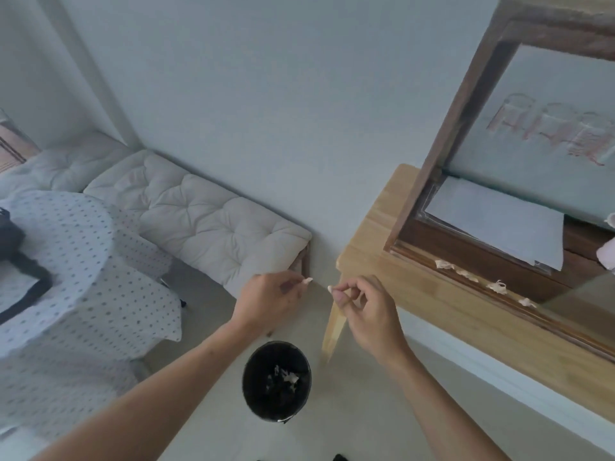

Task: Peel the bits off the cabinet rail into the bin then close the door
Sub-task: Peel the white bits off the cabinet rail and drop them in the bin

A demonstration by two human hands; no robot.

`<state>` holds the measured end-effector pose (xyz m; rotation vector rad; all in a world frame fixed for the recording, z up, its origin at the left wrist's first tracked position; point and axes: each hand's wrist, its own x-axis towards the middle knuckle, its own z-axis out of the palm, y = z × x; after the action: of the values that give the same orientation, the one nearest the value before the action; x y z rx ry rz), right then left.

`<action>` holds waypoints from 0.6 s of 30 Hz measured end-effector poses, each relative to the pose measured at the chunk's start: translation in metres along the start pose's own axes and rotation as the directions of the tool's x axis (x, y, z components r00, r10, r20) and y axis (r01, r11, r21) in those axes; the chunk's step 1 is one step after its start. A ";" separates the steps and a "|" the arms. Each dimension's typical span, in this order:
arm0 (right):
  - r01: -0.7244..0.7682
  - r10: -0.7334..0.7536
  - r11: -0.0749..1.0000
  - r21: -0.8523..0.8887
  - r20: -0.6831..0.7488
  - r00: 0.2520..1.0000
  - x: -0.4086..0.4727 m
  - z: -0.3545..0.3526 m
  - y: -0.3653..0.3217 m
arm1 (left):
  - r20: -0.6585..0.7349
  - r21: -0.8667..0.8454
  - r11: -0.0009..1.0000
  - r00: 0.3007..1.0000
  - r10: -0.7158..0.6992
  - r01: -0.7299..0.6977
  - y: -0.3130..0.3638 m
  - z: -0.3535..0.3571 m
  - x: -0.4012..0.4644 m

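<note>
My left hand (269, 297) pinches a small pale bit (307, 280) between its fingertips. My right hand (362, 309) pinches another pale bit (330, 288). Both hands hover side by side above the black bin (276, 380) on the floor, which holds a few pale scraps. To the right, the dark wooden cabinet rail (499, 294) carries several pale bits (497, 287) stuck along it. The cabinet's glass door (545, 134) in a dark frame stands open above the rail.
The cabinet sits on a light wooden table (376, 257) at the right. A white cushioned bench (199, 217) runs along the wall. A dotted tablecloth (76, 267) covers a round table at the left. A white sheet (499, 224) lies inside the cabinet.
</note>
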<state>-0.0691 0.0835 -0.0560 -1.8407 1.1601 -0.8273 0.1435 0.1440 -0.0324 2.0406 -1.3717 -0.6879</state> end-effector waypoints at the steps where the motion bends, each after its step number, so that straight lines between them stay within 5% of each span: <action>1: -0.006 0.006 1.000 0.006 0.015 1.000 -0.002 0.011 0.003 | -0.002 0.004 1.000 1.000 -0.024 0.024 -0.011 0.000 -0.002; 18: -0.302 0.315 0.949 -0.092 0.208 0.926 -0.051 0.198 0.192 | 0.212 0.196 0.951 0.936 -0.281 0.240 -0.237 0.122 -0.004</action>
<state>-0.0008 0.1336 -0.3232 -1.6874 1.2964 -0.4026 0.2088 0.1979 -0.2857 2.3657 -1.3370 -0.9905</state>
